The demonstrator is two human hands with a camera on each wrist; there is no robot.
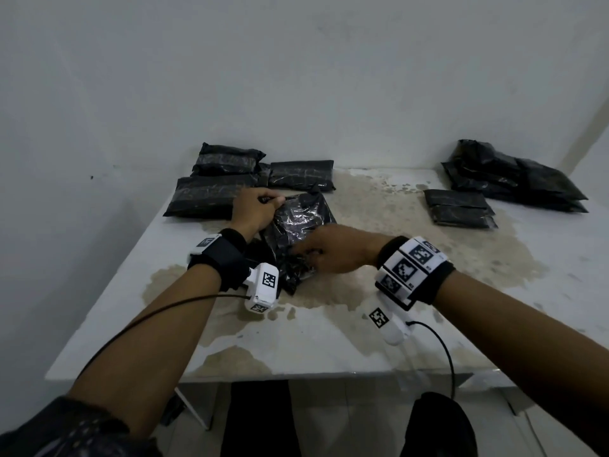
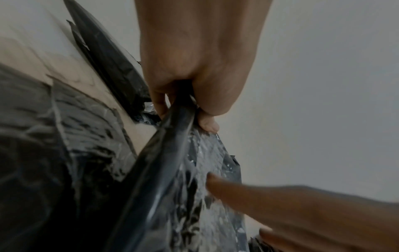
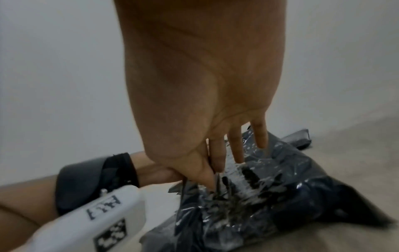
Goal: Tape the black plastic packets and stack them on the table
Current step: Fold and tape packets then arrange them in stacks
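Observation:
A black plastic packet wrapped in shiny clear tape lies slanted at the middle of the white table. My left hand grips its far end, and the left wrist view shows the fingers curled round a folded black edge. My right hand rests on the near, crumpled end. Its straight, spread fingers press on the taped surface, with the thumb dug into the crumpled plastic. One right fingertip touches the tape in the left wrist view. No tape roll shows.
Three black packets lie against the wall at the back left. A tilted stack of packets sits at the back right with another packet in front of it. The tabletop has worn brown patches. Cables trail from both wrist cameras.

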